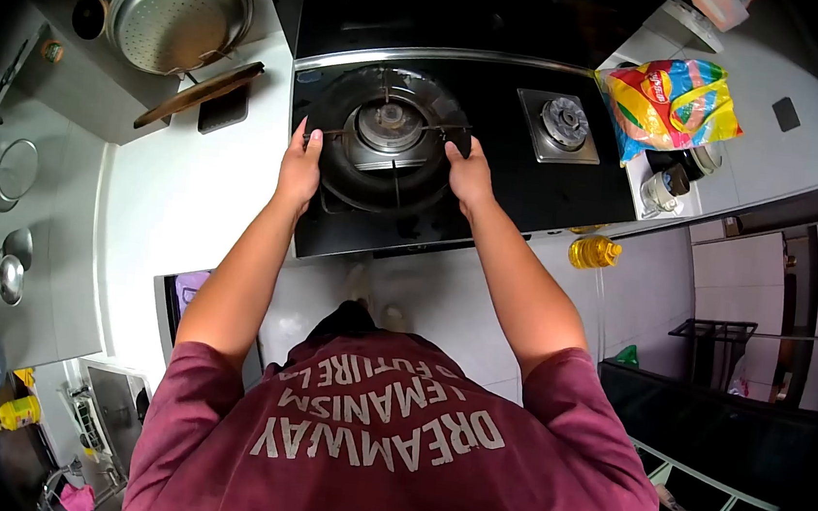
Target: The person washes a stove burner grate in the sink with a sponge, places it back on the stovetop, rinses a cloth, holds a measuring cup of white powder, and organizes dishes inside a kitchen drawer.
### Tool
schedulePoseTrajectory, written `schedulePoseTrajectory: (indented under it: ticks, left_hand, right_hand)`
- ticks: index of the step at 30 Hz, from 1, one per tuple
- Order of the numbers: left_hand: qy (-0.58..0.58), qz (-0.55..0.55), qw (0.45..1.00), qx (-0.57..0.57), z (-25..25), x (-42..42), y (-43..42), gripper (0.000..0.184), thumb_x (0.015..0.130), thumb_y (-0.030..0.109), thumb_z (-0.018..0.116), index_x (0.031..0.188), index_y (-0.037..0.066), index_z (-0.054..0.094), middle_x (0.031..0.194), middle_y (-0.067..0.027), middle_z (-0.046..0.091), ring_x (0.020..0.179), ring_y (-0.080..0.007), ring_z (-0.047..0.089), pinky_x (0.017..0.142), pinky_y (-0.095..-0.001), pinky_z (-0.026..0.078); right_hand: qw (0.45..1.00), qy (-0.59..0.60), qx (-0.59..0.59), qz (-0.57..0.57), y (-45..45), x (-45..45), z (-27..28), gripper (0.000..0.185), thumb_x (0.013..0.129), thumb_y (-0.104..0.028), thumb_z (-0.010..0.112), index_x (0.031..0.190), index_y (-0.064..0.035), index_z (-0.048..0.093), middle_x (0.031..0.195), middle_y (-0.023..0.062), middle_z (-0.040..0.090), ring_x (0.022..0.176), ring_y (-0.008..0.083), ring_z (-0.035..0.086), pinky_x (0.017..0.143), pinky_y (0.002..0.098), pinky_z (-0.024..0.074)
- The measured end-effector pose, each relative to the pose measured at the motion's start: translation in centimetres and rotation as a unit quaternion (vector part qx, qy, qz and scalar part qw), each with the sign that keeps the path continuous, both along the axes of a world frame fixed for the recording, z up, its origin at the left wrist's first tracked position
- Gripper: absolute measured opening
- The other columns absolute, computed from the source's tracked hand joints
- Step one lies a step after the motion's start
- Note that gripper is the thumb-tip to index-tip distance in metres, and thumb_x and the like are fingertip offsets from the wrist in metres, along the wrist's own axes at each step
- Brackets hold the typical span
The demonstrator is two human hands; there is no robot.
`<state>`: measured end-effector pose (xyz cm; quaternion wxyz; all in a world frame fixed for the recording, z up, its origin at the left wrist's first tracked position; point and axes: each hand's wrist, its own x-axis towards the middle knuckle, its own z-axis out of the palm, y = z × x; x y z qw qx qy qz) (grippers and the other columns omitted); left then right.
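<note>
Two-handed hold on a cooktop fitting, seen from above. One dark pan-support ring (422, 187) is gripped by its outer rim, at the left side by the left hand (300, 170) and at the opposite side by the right hand (471, 177); the thumbs are laid uppermost, while most of the other fingers are hidden, so how far the rim is wrapped beneath cannot be told. The ring is positioned around the burner on the left (390, 124) of the black glass cooktop (507, 194); whether it is fully seated or slightly raised cannot be judged. A stiff, moderately heavy metal piece is suggested by its look, unlikely to be broken but liable to slip if greasy; hold is best taken at two opposed points of the rim, clear of the prongs, with the ring kept level. By count, two hands, one ring, four radial prongs (397, 184) and two burners are shown, the second burner (565, 123) being unringed; also seen are one multicoloured bag (670, 108), one bottle of yellow liquid (592, 253) in plain view, one perforated pan (171, 25), one brown board (201, 96) nearly edge-on, and four long-handled utensils (10, 279) at the far left
</note>
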<state>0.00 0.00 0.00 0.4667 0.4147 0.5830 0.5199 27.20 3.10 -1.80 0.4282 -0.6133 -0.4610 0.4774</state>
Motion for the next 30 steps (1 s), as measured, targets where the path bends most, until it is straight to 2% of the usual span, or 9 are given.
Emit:
schedulePoseTrajectory:
  ticks: [2,5,9,13,14,16,19,21,30]
  left_hand:
    - [0.051,-0.01,0.998,-0.041,0.6,0.0,-0.3,0.055,0.1,0.032,0.047,0.144,0.003,0.032,0.137,-0.0123,0.048,0.122,-0.0193,0.047,0.104,-0.0304,0.035]
    - [-0.045,-0.087,0.995,-0.033,-3.6,0.3,5.1,0.057,0.099,0.035,0.049,0.142,0.001,0.034,0.134,-0.0174,0.051,0.122,-0.0245,0.049,0.103,-0.032,0.035]
    - [0.06,-0.032,0.994,-0.085,-4.3,-0.2,9.8,0.061,0.097,0.041,0.048,0.141,0.001,0.034,0.131,-0.0206,0.051,0.122,-0.0278,0.049,0.102,-0.0331,0.036]
    - [0.082,-0.019,0.986,-0.145,-4.6,-0.1,11.9,0.062,0.098,0.04,0.048,0.143,0.002,0.032,0.133,-0.0143,0.05,0.12,-0.0213,0.048,0.102,-0.0298,0.035]
    - [-0.003,-0.056,0.99,-0.131,-6.9,-1.0,12.8,0.061,0.098,0.041,0.049,0.142,0.001,0.033,0.132,-0.0137,0.051,0.119,-0.0209,0.049,0.102,-0.0293,0.035]
    - [0.03,-0.054,0.987,-0.148,-7.7,-1.2,13.5,0.061,0.098,0.041,0.049,0.142,0.001,0.033,0.132,-0.0135,0.051,0.119,-0.0204,0.048,0.101,-0.0289,0.035]
    - [0.07,-0.035,0.985,-0.154,-8.3,-0.8,13.8,0.061,0.097,0.039,0.05,0.14,-0.001,0.035,0.131,-0.0176,0.052,0.119,-0.0243,0.05,0.1,-0.0301,0.036]
    - [0.148,-0.023,0.978,-0.144,-8.5,-0.7,13.7,0.061,0.096,0.038,0.05,0.138,-0.004,0.037,0.128,-0.0238,0.055,0.118,-0.0314,0.054,0.098,-0.0329,0.04]
    - [0.168,0.002,0.979,-0.116,-9.3,-0.1,13.5,0.042,0.095,0.032,0.051,0.121,-0.001,0.053,0.114,-0.0222,0.062,0.109,-0.0348,0.059,0.091,-0.0375,0.044]
  right_hand:
    - [0.999,-0.035,0.009,0.004,-0.3,0.4,-1.2,0.045,0.091,-0.028,0.061,0.127,-0.005,0.046,0.115,0.0216,0.062,0.11,0.0342,0.059,0.092,0.0404,0.0446]
    - [0.982,-0.186,-0.042,-0.015,3.5,1.1,-2.0,0.043,0.091,-0.029,0.059,0.124,-0.003,0.047,0.112,0.024,0.062,0.108,0.0381,0.059,0.091,0.0413,0.045]
    - [0.966,-0.249,-0.062,0.001,7.2,-0.4,-2.9,0.043,0.091,-0.032,0.058,0.12,-0.0013,0.048,0.112,0.0259,0.061,0.109,0.0413,0.057,0.092,0.0434,0.0445]
    - [0.958,-0.272,-0.088,0.014,9.4,-0.6,-5.7,0.044,0.091,-0.034,0.058,0.118,-0.001,0.048,0.114,0.0268,0.06,0.111,0.0416,0.055,0.093,0.0438,0.0438]
    - [0.956,-0.276,-0.101,0.014,9.7,-0.7,-6.3,0.044,0.091,-0.034,0.058,0.118,-0.0008,0.048,0.114,0.027,0.06,0.111,0.0415,0.055,0.094,0.0439,0.0435]
    - [0.952,-0.285,-0.107,0.011,10.1,-1.0,-6.0,0.046,0.091,-0.037,0.058,0.118,-0.0008,0.049,0.115,0.0273,0.06,0.112,0.0413,0.055,0.095,0.0441,0.0432]
    - [0.911,-0.406,-0.068,0.024,11.1,-0.7,-7.7,0.047,0.09,-0.038,0.058,0.118,-0.0005,0.05,0.115,0.027,0.06,0.112,0.0408,0.055,0.095,0.0437,0.0436]
    - [0.918,-0.387,-0.079,0.03,11.8,-0.4,-7.9,0.05,0.09,-0.039,0.058,0.118,0.002,0.05,0.114,0.0266,0.06,0.111,0.0402,0.056,0.095,0.0433,0.0445]
    - [0.928,-0.35,-0.124,0.037,12.6,-0.6,-7.1,0.055,0.09,-0.039,0.059,0.123,0.0036,0.047,0.116,0.0269,0.06,0.112,0.04,0.056,0.094,0.0428,0.0449]
